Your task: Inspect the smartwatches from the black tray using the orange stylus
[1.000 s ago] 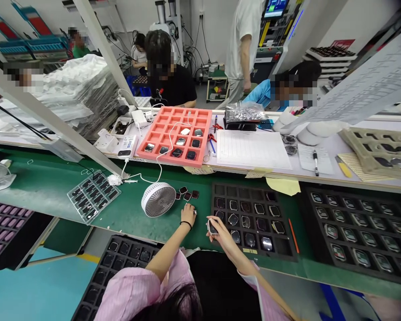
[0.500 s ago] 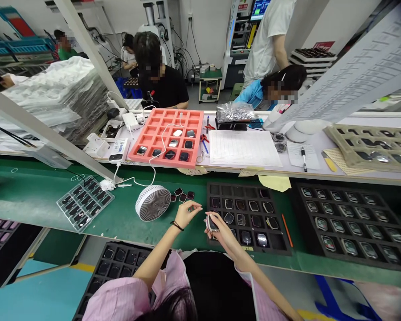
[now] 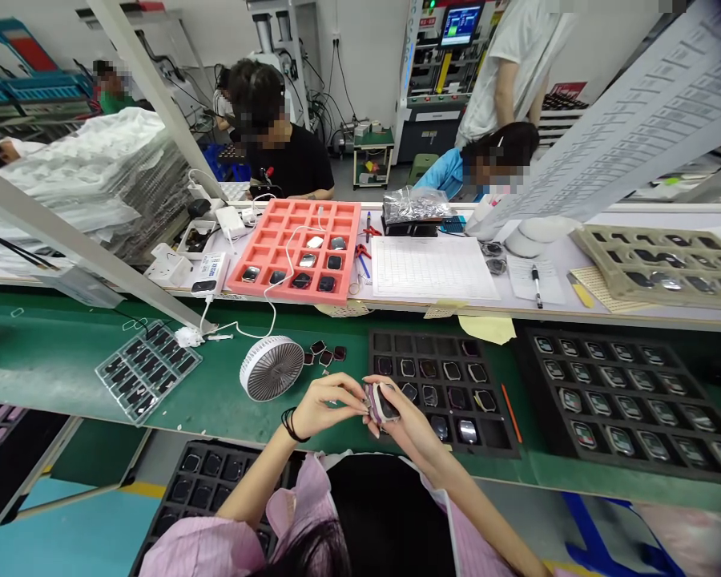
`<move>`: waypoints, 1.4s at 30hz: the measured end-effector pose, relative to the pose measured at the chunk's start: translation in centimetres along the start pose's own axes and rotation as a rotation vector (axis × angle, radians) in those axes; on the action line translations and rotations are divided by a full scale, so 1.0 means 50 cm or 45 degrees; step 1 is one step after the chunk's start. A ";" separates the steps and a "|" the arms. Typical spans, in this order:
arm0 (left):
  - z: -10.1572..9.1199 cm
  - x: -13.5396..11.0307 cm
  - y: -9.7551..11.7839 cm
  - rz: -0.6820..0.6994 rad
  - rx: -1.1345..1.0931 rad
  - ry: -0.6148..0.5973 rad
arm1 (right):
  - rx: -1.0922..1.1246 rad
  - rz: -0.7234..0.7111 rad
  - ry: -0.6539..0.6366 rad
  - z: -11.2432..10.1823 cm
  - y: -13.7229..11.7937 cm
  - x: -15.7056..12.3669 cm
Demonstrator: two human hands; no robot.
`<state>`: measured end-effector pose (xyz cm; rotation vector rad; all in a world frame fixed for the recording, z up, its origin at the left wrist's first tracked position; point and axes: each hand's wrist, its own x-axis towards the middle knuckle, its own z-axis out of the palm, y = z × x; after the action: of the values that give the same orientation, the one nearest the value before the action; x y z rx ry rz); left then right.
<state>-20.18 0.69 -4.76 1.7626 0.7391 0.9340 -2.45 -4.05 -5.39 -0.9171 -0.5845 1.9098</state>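
My right hand [image 3: 409, 425] is wrapped around a smartwatch case [image 3: 385, 403] with a dark face and a pale rim, held above the near edge of the bench. My left hand [image 3: 329, 407] is closed in a pinch, its fingertips against the left side of the case; whatever may be between them is too small to make out. Just beyond, a black foam tray [image 3: 412, 344] carries rows of watch cases, its near left corner hidden by my right hand. Several small dark square pieces [image 3: 325, 359] lie on the green bench past my left hand.
A white round fan [image 3: 271, 369] stands left, beside a clear tray of black parts [image 3: 147, 371]. Another black tray of watches [image 3: 628, 401] and an orange stick [image 3: 512, 413] are right. The shelf holds a pink foam tray [image 3: 264, 236] and a paper sheet [image 3: 436, 268]. Co-workers sit beyond.
My left hand has moved right and down, from apart to touching the watch case. In my right hand the case is turned slightly, showing more of its side. The view has shifted a little.
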 end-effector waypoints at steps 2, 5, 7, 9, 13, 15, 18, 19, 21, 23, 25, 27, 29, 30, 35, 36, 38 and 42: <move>-0.004 -0.002 -0.001 -0.005 -0.001 -0.037 | 0.014 0.024 -0.018 -0.001 0.002 -0.001; -0.010 -0.003 0.002 -0.012 0.003 -0.068 | 0.029 0.036 -0.049 0.000 0.005 -0.002; -0.010 -0.002 0.003 -0.013 0.006 -0.093 | 0.001 0.020 -0.049 0.003 0.004 -0.004; -0.009 0.001 0.001 -0.010 0.002 -0.115 | -0.057 0.005 -0.018 0.007 0.002 -0.007; -0.009 0.008 -0.011 -0.068 -0.085 -0.149 | -0.210 -0.018 0.048 0.012 -0.001 -0.013; -0.012 0.011 -0.015 -0.121 -0.144 -0.188 | -0.259 -0.041 0.035 0.012 0.001 -0.013; -0.022 0.014 -0.009 -0.157 -0.152 -0.274 | -0.295 -0.041 0.020 0.009 0.008 -0.011; -0.026 0.016 -0.005 -0.153 -0.138 -0.307 | -0.305 -0.037 0.020 0.008 0.010 -0.009; -0.032 0.019 0.004 -0.131 -0.109 -0.376 | -0.331 -0.041 0.025 0.007 0.014 -0.008; -0.036 0.022 0.010 -0.108 -0.094 -0.432 | -0.363 -0.059 0.034 0.007 0.015 -0.008; -0.038 0.025 0.011 -0.095 -0.098 -0.467 | -0.381 -0.060 0.040 0.009 0.013 -0.010; -0.039 0.027 0.008 -0.094 -0.122 -0.489 | -0.361 -0.033 0.029 0.012 0.009 -0.013; -0.040 0.028 0.001 -0.104 -0.158 -0.494 | -0.310 0.008 0.006 0.014 0.006 -0.015; -0.040 0.028 -0.002 -0.112 -0.176 -0.491 | -0.285 0.024 -0.004 0.014 0.005 -0.016; -0.039 0.028 -0.019 -0.104 -0.195 -0.432 | -0.218 0.034 0.015 0.010 0.012 -0.012; -0.039 0.029 -0.020 -0.098 -0.187 -0.427 | -0.215 0.039 0.016 0.009 0.012 -0.011; -0.040 0.032 -0.021 -0.090 -0.160 -0.442 | -0.220 0.065 -0.004 0.009 0.010 -0.012; -0.043 0.042 -0.016 -0.067 -0.090 -0.548 | -0.231 0.175 -0.086 0.013 0.001 -0.018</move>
<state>-20.97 3.69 -4.47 1.7900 0.4645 0.5103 -2.69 -4.89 -4.69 -1.0334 -0.7621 2.0421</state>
